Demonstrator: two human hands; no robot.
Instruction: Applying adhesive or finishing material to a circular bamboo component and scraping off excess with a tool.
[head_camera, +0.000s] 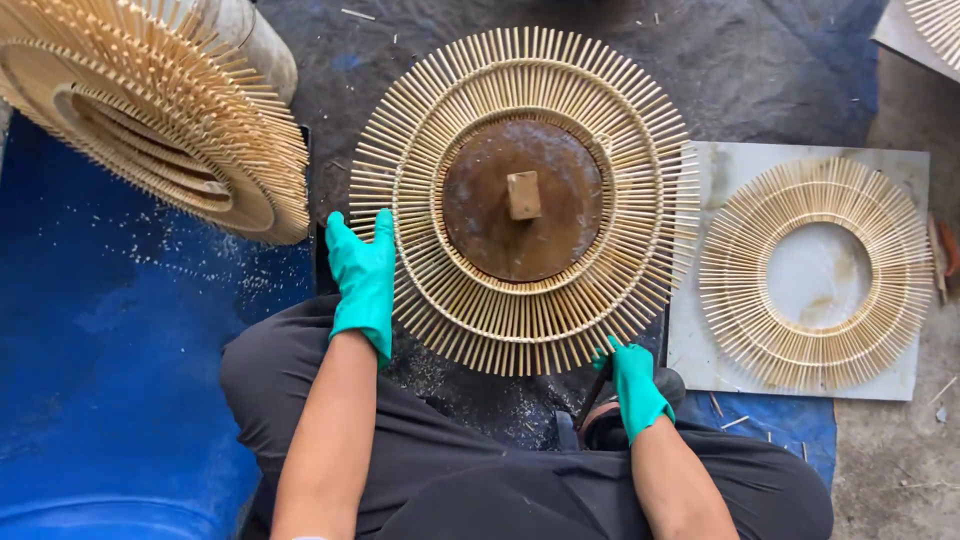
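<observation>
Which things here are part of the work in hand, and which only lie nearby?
In the work:
- left hand on the round stick frame
- right hand at its lower rim
- brown disc at its centre

Lying nearby:
- finished ring on pale board
- stacked rings, upper left
- blue tarp

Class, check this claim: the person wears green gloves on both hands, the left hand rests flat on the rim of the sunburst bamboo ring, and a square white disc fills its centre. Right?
One detail is wrong. The head view shows a round, rusty brown disc with a small wooden block, not a square white one. Both gloves are green, and the left hand does rest on the bamboo ring's rim; the right hand is at its lower edge.
</observation>
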